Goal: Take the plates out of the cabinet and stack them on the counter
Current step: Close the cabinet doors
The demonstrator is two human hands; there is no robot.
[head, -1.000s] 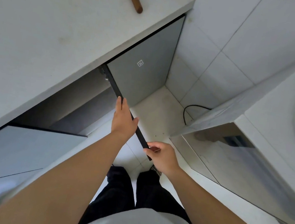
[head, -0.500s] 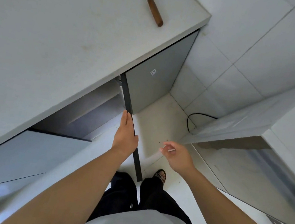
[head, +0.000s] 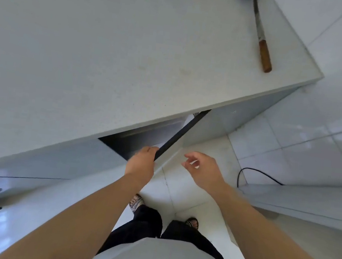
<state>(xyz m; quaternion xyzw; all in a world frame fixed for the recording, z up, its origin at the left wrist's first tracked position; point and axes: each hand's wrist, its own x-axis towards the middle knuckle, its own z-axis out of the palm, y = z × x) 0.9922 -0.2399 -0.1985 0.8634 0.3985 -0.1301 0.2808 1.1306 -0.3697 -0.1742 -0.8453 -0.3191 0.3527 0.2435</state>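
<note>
While holding the cabinet door (head: 178, 138) ajar in the head view, grips its dark edge with the left hand (head: 141, 164), likely to clear a way into the cabinet (head: 135, 141). Hangs the right hand (head: 203, 168) empty just beside the door, fingers loosely relaxed, probably ready to reach inside. Shows no plates: presumably within the shadowed cabinet, cannot tell where. Offers broad counter (head: 110, 57) for stacking, with a wooden-handled knife (head: 262, 41) near its far right corner. Bears no readable brand, label or writing.

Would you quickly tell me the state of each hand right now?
Left hand: grips the dark edge of the grey cabinet door.
Right hand: open, holding nothing.
</note>
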